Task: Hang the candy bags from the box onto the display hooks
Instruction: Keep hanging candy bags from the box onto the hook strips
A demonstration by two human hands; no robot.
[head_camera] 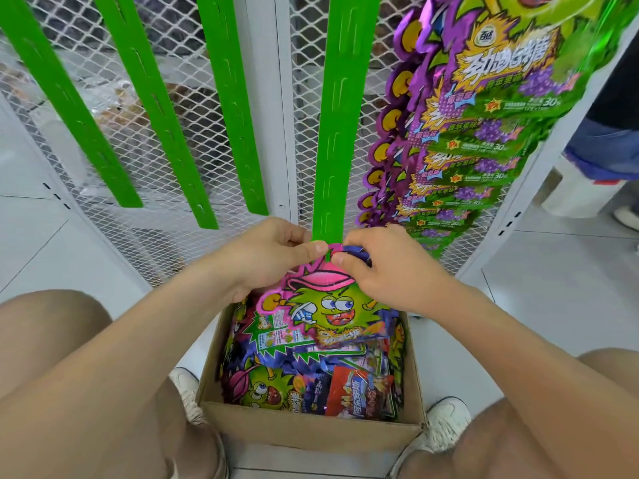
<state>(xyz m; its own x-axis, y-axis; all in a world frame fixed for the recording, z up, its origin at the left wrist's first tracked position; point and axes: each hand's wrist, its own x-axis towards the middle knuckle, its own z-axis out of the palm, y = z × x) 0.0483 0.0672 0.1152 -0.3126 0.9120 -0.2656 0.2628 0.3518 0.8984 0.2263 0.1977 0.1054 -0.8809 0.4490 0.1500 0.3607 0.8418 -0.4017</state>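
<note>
Left hand (273,257): fingers curled, thumb and fingers pinching the top edge of the candy bag.
Right hand (387,267): fingers curled, pinching the same top edge from the other side; the thumb tips of both hands are almost touching.
Candy bag (325,312): pink-edged, with a green cartoon face. It hangs down from both hands, top between the thumbs, lower part over the box.
Display strip (345,115): green, slotted, rising straight up from between the hands. Its lower end meets the bag's top at the fingertips, and whether the bag is hooked on cannot be told.
Box (311,430): brown cardboard, open-topped, directly below the hands and between the person's knees.
Loose bags (276,385): piled in the box under the held bag, mostly green and purple, with one red bag (359,388) below the right hand.
Hung bags (466,133): an overlapping column of purple and green bags, above and to the outer side of the right hand.
Spare strips (224,98): three more green strips, above and beyond the left hand.
Mesh panel (304,98): white wire grid behind all the strips.
Shoes (446,423): white, one on each side of the box.
Bystander's jeans (601,146): blue, far out past the right hand.
</note>
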